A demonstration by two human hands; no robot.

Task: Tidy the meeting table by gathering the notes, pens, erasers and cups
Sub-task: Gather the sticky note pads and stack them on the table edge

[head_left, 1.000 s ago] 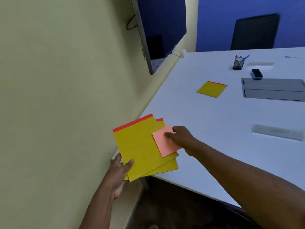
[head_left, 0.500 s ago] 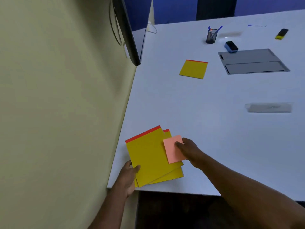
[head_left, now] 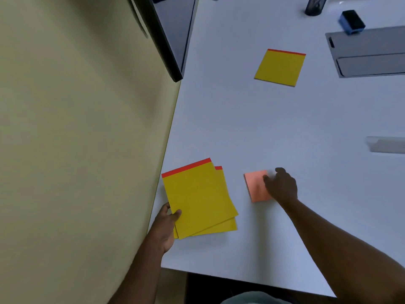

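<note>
My left hand (head_left: 165, 229) grips two overlapping yellow notepads with red top strips (head_left: 197, 198) by their lower left corner, over the near left corner of the white table (head_left: 241, 128). To their right a pink sticky note (head_left: 255, 185) lies low over the table. My right hand (head_left: 282, 187) holds its right edge, thumb on top. A third yellow notepad (head_left: 280, 68) lies flat farther back. At the far right stand a dark mesh pen cup (head_left: 313, 7), cut off by the frame, and a blue-and-black board eraser (head_left: 351, 21).
A yellow-green wall (head_left: 76, 128) runs along the table's left edge, with a dark wall screen (head_left: 171, 29) overhanging it. A grey flap panel (head_left: 370, 53) is set in the table at the right. A pale flat strip (head_left: 385, 144) lies at the right edge.
The pink note was on top of the yellow notepads; my right hand has carried it off to the right, apart from them. The view has tilted down towards the table.
</note>
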